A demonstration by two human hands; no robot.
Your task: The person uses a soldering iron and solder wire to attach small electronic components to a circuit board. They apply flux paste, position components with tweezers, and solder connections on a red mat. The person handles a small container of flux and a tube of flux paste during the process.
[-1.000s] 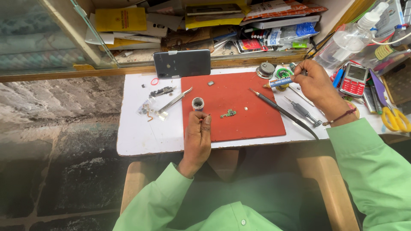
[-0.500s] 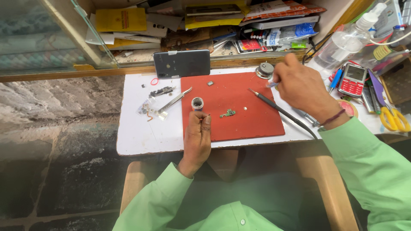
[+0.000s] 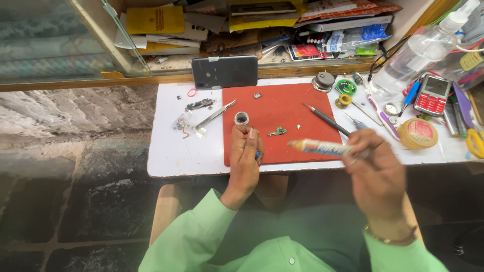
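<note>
At a cluttered repair bench, a person in a light green shirt works over a flat red rubber mat. The left hand is curled closed at the mat's near edge, fingers pinched on something small with a speck of blue showing; what it is cannot be told. The right hand, just off the mat's near right corner, is closed around a slim white-and-orange tube, its tip pointing toward the left hand, the two still apart. A small green circuit part lies on the mat just beyond the left thumb, a grey metal ring farther back. Judged from this, steady work means resting both wrists on the white tabletop and bringing the tube's tip in slowly, squeezing lightly.
</note>
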